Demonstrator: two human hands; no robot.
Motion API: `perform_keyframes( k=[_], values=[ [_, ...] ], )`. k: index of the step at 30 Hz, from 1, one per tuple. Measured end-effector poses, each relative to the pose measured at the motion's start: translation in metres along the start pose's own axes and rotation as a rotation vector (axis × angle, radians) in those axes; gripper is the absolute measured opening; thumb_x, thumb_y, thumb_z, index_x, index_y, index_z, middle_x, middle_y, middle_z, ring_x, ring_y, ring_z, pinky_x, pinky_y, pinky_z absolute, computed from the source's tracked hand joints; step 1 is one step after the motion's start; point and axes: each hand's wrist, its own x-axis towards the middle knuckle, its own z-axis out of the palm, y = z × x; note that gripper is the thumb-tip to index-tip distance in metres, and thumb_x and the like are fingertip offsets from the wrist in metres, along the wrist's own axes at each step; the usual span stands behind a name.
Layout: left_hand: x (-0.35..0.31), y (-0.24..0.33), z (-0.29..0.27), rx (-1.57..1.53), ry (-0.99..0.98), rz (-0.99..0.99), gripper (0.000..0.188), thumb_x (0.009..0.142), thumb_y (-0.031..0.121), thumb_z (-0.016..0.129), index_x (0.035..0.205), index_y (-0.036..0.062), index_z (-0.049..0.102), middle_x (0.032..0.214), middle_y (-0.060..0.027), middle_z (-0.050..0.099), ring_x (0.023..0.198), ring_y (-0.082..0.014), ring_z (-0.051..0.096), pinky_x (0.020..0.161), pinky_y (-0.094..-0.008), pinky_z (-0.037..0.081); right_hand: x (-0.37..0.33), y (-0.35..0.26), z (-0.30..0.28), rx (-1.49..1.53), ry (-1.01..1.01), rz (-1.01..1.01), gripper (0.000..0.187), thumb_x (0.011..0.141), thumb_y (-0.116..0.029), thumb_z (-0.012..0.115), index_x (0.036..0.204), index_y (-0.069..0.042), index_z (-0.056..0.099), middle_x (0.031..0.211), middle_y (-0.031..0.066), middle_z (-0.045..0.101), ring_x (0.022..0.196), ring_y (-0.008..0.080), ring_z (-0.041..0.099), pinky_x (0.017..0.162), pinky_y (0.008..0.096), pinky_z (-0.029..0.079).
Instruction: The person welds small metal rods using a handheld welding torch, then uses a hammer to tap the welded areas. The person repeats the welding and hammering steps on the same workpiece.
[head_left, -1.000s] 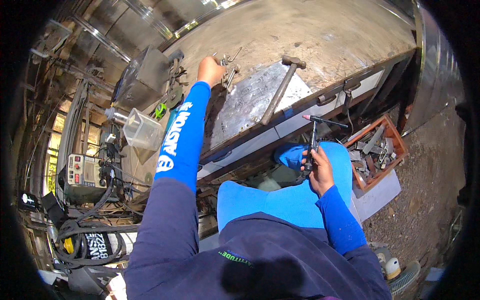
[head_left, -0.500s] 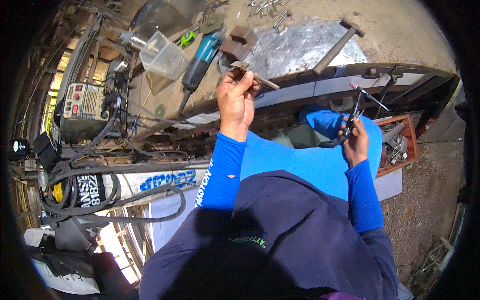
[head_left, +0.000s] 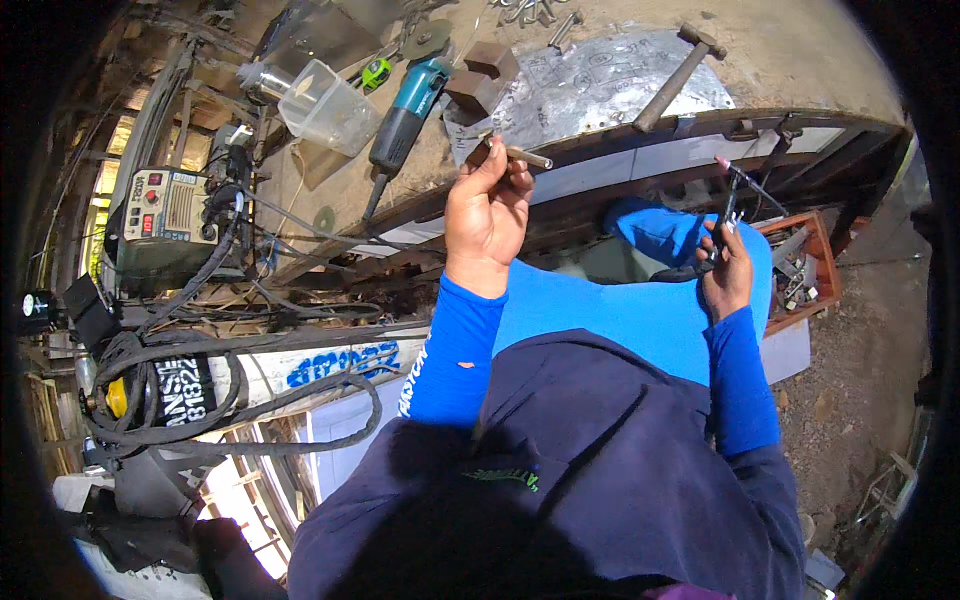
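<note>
My left hand [head_left: 487,228] is raised at the bench's front edge, thumb and fingers closed on a short metal rod [head_left: 530,158]. One end of the rod sticks out to the right; the other end lies partly behind the fingertips. Lower and to the right, over my blue-clad leg, my right hand [head_left: 728,278] grips a TIG welding torch [head_left: 733,196] with a pinkish nozzle tip and a thin dark tail. The torch points upward, apart from the rod. Its cable runs off to the left, below the right hand.
On the bench [head_left: 800,60] lie an angle grinder [head_left: 410,115], brown metal blocks [head_left: 482,80], a marked metal sheet [head_left: 600,85], a hammer [head_left: 680,78] and a clear plastic container [head_left: 325,108]. A welding machine [head_left: 170,205] stands left, above looped cables [head_left: 230,345]. An orange crate of scrap [head_left: 825,265] sits right.
My left hand has shifted slightly right and down, and the rod has turned so its flat end shows less. My right hand has moved a little right with the torch.
</note>
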Motion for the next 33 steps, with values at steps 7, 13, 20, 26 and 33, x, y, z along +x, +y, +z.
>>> perform_keyframes(
  k=[7, 13, 20, 26, 33],
  values=[
    [-0.018, -0.014, 0.003, 0.481, 0.034, 0.520, 0.021, 0.100, 0.005, 0.079, 0.118, 0.0005, 0.069, 0.101, -0.0077, 0.075, 0.086, -0.0155, 0.072, 0.079, -0.0315, 0.063, -0.112, -0.068, -0.049, 0.240, 0.065, -0.161, 0.031, 0.116, -0.023, 0.057, 0.131, 0.003, 0.063, 0.109, 0.0076, 0.069, 0.085, 0.0115, 0.058, 0.074, 0.0263, 0.050],
    [-0.038, -0.045, 0.025, 0.645, -0.061, 0.645, 0.040, 0.096, -0.002, 0.081, 0.133, -0.0094, 0.067, 0.105, -0.0108, 0.076, 0.087, -0.0134, 0.071, 0.080, -0.0282, 0.061, -0.132, -0.052, -0.205, -0.225, 0.577, 0.046, 0.041, 0.110, -0.041, 0.066, 0.129, -0.005, 0.068, 0.112, 0.0110, 0.077, 0.099, 0.0217, 0.071, 0.090, 0.0351, 0.056],
    [-0.042, -0.048, 0.025, 0.604, -0.083, 0.560, 0.037, 0.097, -0.003, 0.080, 0.131, -0.0090, 0.065, 0.099, -0.0116, 0.075, 0.084, -0.0147, 0.072, 0.072, -0.0292, 0.064, -0.122, -0.015, -0.187, -0.178, 0.524, 0.118, 0.060, 0.108, -0.059, 0.057, 0.120, -0.003, 0.075, 0.110, 0.0130, 0.079, 0.097, 0.0284, 0.075, 0.090, 0.0432, 0.059],
    [-0.050, -0.034, 0.017, 0.552, -0.048, 0.477, 0.026, 0.100, 0.000, 0.077, 0.122, -0.0059, 0.065, 0.097, -0.0127, 0.075, 0.083, -0.0183, 0.076, 0.072, -0.0319, 0.066, -0.122, -0.089, -0.167, -2.086, 0.493, -0.165, 0.067, 0.102, -0.058, 0.067, 0.109, 0.009, 0.076, 0.089, 0.0229, 0.077, 0.081, 0.0290, 0.075, 0.077, 0.0448, 0.058],
    [-0.056, -0.058, -0.004, -0.054, 0.006, -0.108, 0.013, 0.109, 0.014, 0.068, 0.117, 0.0048, 0.072, 0.112, -0.0119, 0.077, 0.100, -0.0187, 0.076, 0.080, -0.0291, 0.064, -0.156, -0.048, 0.105, -1.087, -0.337, -0.554, 0.056, 0.093, -0.008, 0.084, 0.146, -0.005, 0.065, 0.106, 0.0031, 0.067, 0.093, 0.0117, 0.063, 0.083, 0.0278, 0.054]
  ],
)
